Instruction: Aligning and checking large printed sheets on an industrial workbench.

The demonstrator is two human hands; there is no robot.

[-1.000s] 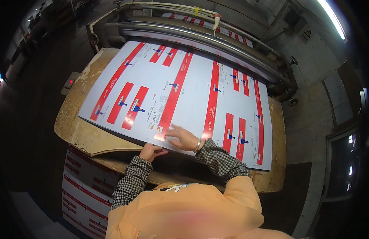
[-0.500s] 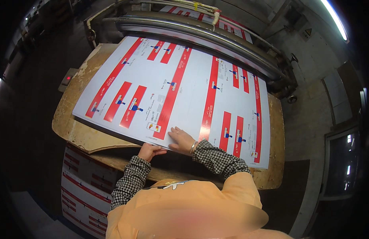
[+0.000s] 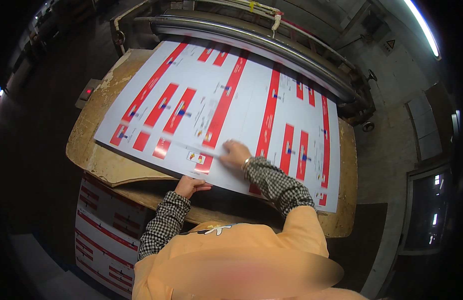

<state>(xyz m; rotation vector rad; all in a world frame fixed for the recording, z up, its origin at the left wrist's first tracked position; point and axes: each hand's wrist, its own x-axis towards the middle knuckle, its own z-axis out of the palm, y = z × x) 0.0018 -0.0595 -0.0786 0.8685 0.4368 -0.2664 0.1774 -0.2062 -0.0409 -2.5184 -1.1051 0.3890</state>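
A large white printed sheet (image 3: 249, 112) with red bands and small blue figures lies on a stack of like sheets (image 3: 226, 184). My right hand (image 3: 235, 153) rests on the top sheet near its close edge, fingers stretched over the paper and slightly blurred. At the near edge of the stack, my left hand (image 3: 191, 186) pinches the paper border, thumb above; its lower fingers are partly hidden. The top sheet is offset from the stack, so a strip of the sheet below shows along the front. Its far edge runs up to a metal roller (image 3: 251, 37).
A worn wooden board (image 3: 84, 145) carries the stack. Beyond stand the roller machine's pipes (image 3: 211, 5) and a handwheel (image 3: 368, 127). A small box with a red light (image 3: 88, 94) sits at left. More printed sheets (image 3: 104, 240) are piled low at left.
The top sheet has slid away toward the roller, uncovering a strip of the sheet beneath. My right hand has moved forward with it, while my left hand stays at the near edge.
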